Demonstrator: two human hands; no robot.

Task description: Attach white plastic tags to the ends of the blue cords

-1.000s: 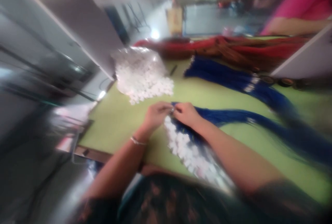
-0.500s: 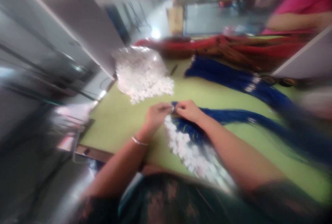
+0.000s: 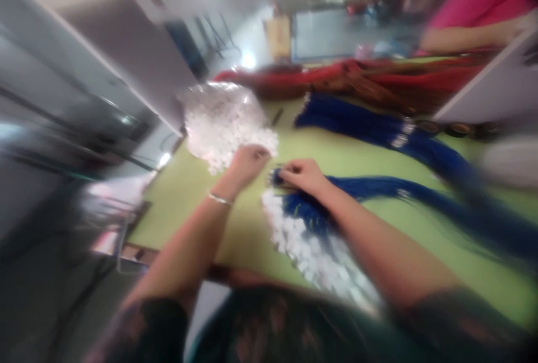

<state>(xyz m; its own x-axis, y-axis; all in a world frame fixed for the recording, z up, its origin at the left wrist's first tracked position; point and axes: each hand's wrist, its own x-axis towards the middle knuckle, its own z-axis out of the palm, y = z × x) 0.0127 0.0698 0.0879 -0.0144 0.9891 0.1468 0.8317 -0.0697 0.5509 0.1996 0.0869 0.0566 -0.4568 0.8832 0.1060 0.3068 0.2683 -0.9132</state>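
Observation:
My right hand (image 3: pixel 306 177) is closed in a pinch on the end of a bundle of blue wires (image 3: pixel 357 185), which trails off to the right. My left hand (image 3: pixel 249 162), a bangle at its wrist, is at the near edge of a heap of small white connector-like pieces (image 3: pixel 227 128). Its fingers are curled together; what they hold, if anything, is too blurred to make out. Below my right hand, blue wires with white pieces (image 3: pixel 300 237) on their ends fan out along the table's front edge.
The pieces spill from a clear plastic bag (image 3: pixel 222 94) on the green table (image 3: pixel 176 206). A second blue wire bundle (image 3: pixel 348 119), tied with a pale band, lies farther back. Behind it are red and brown wires (image 3: pixel 336 74). A person in a pink sleeve (image 3: pixel 474 10) is across the table.
My left hand has left the blue wire ends beside my right hand and moved up and left to the white heap. My right hand stays on the wires.

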